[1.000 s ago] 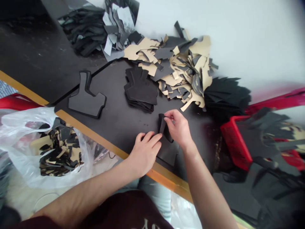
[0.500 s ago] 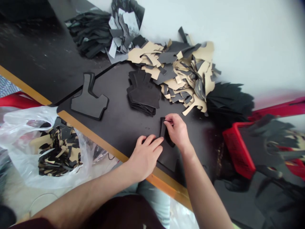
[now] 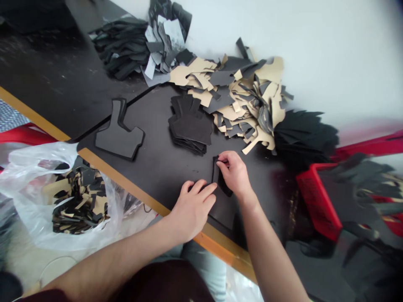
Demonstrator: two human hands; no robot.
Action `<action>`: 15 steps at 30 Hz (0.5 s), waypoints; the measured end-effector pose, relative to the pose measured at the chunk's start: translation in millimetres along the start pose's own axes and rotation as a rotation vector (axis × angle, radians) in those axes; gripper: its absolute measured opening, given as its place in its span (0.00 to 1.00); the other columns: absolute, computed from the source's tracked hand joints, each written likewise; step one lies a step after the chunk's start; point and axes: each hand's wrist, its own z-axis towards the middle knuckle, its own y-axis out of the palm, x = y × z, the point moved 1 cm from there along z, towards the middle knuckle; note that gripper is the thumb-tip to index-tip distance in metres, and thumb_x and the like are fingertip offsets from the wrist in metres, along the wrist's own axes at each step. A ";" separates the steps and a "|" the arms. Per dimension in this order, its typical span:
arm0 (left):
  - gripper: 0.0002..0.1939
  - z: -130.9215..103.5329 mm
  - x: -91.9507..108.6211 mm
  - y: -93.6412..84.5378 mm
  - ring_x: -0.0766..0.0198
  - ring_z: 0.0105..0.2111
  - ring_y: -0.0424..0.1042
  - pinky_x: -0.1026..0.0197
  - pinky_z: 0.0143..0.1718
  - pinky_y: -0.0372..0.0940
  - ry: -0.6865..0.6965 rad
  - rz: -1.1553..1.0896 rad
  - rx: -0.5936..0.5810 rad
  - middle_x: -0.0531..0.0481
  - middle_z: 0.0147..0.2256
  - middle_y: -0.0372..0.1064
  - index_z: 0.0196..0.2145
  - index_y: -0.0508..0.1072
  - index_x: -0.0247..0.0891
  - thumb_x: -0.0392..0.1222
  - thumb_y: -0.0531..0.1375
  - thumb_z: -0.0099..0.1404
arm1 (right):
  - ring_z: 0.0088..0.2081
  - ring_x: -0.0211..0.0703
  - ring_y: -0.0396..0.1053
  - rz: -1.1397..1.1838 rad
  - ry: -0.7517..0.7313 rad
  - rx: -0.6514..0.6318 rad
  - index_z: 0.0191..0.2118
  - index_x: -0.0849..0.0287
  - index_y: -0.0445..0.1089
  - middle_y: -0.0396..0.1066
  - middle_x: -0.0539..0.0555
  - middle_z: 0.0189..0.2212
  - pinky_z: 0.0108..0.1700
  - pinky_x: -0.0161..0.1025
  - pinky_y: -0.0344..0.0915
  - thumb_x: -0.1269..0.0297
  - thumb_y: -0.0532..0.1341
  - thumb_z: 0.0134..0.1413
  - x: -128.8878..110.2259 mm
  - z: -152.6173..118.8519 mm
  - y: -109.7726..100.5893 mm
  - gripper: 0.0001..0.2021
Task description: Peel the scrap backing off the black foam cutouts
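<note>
The right hand (image 3: 234,174) has sunk toward the desk (image 3: 157,163), fingers still pinching the folded black piece (image 3: 216,173); the left hand (image 3: 192,207) stays flat, fingers spread, pressing its lower part. Folding continues.

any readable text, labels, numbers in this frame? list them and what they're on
None readable. The black cut pieces, tan and black scrap pile, clear plastic bag, red plastic crate and black table top show no print. The folded black piece in the right hand is blank too.
</note>
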 end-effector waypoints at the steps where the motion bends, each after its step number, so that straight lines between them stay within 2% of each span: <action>1: 0.13 0.1 -0.1 0.0 0.54 0.55 0.57 0.49 0.51 0.51 0.001 -0.001 0.001 0.50 0.59 0.60 0.43 0.70 0.36 0.32 0.50 0.63 | 0.35 0.42 0.66 0.002 0.003 -0.006 0.32 0.58 0.63 0.67 0.56 0.36 0.39 0.40 0.66 0.74 0.56 0.51 1.0 0.3 0.1 0.04; 6: 0.13 -0.3 0.3 -0.1 0.53 0.55 0.57 0.48 0.50 0.52 0.007 0.001 -0.007 0.49 0.59 0.60 0.43 0.70 0.35 0.31 0.51 0.63 | 0.31 0.39 0.64 -0.015 0.056 -0.044 0.44 0.58 0.65 0.65 0.56 0.39 0.38 0.41 0.67 0.73 0.57 0.50 4.9 4.6 -1.0 0.13; 11: 0.14 -0.6 0.0 -1.1 0.53 0.55 0.57 0.48 0.51 0.52 0.013 -0.021 0.004 0.48 0.58 0.60 0.44 0.70 0.36 0.31 0.51 0.62 | 0.36 0.43 0.64 -0.101 0.033 -0.138 0.36 0.59 0.67 0.63 0.57 0.38 0.41 0.43 0.64 0.69 0.58 0.52 3.5 14.7 -4.2 0.04; 15: 0.15 -0.7 -3.4 -1.5 0.52 0.55 0.57 0.46 0.51 0.53 0.025 -0.055 0.003 0.45 0.58 0.60 0.44 0.70 0.35 0.30 0.51 0.61 | 0.33 0.41 0.62 0.009 0.098 -0.198 0.32 0.58 0.63 0.63 0.52 0.32 0.38 0.40 0.62 0.66 0.63 0.47 2.4 19.7 -7.9 0.07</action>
